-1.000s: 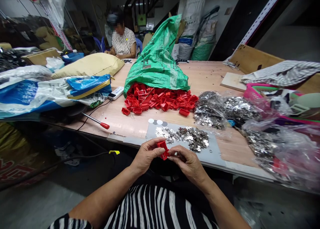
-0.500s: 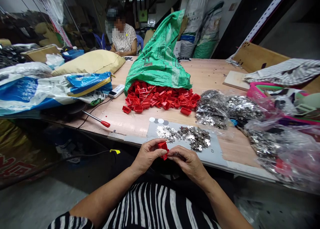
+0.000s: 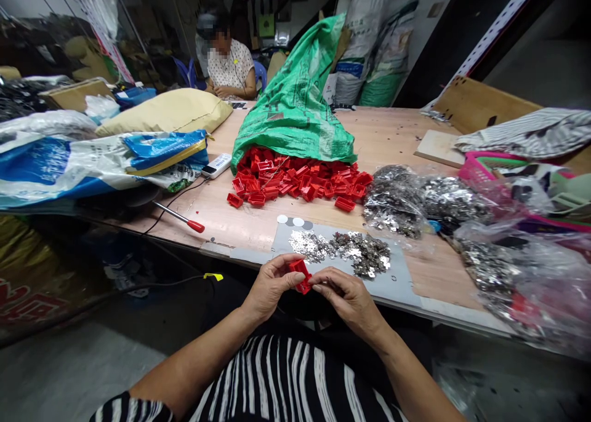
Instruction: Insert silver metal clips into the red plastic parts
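My left hand (image 3: 272,285) pinches a small red plastic housing (image 3: 300,269) between thumb and fingers, just off the table's front edge. At the housing's right side, my right hand (image 3: 344,293) has thumb and forefinger closed together; whatever they pinch is too small to make out. Small flat metal pieces (image 3: 364,253) lie in a loose heap on a grey sheet (image 3: 399,280) beyond my hands. Farther back, a pile of red plastic housings (image 3: 300,179) spills from the mouth of a green woven sack (image 3: 295,120).
Clear plastic bags of metal pieces (image 3: 397,200) sit on the right, near a pink basket (image 3: 475,163). A red-tipped lever (image 3: 194,226) juts out at the left, below a blue-and-white sack (image 3: 92,170). Across the table sits a co-worker (image 3: 231,71).
Both hands stay almost in place around the red housing, which has tilted slightly. The whole view has shifted a little.
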`<state>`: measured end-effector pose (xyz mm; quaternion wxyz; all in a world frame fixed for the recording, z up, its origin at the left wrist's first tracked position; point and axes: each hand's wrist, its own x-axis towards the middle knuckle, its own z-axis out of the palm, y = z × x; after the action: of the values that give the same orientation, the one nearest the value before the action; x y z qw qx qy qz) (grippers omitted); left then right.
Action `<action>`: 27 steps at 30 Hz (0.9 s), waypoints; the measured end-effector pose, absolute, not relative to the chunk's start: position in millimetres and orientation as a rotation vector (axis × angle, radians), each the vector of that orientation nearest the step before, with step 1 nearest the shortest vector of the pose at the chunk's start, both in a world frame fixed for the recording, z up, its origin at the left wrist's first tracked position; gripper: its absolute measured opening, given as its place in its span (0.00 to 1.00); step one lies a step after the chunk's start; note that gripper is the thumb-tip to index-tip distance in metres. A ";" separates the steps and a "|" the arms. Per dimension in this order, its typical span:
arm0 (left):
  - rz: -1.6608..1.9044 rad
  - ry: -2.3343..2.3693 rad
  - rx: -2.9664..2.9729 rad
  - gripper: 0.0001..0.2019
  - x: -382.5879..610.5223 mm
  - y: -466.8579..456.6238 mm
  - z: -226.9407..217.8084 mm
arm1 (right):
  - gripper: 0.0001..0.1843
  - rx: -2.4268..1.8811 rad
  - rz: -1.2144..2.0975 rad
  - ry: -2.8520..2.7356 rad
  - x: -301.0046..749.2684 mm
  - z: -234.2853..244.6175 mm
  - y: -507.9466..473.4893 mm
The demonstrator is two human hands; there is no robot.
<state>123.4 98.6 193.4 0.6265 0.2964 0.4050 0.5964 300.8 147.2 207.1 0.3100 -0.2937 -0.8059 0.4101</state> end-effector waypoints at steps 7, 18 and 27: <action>1.414 0.960 0.873 0.20 116.3 94.6 186.3 | 0.17 -0.934 0.896 -2.201 306.4 203.6 147.8; 1.208 1.435 1.645 0.18 92.1 113.3 181.6 | 0.10 -1.019 0.782 -2.282 293.9 189.6 154.1; 1.190 1.423 1.801 0.22 90.7 119.5 168.5 | 0.09 -0.975 0.777 -2.366 289.0 186.6 159.2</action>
<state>90.7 119.5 168.5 0.2743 0.6698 0.5294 0.4426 289.0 159.2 186.6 0.2317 -0.3546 -0.8606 0.2826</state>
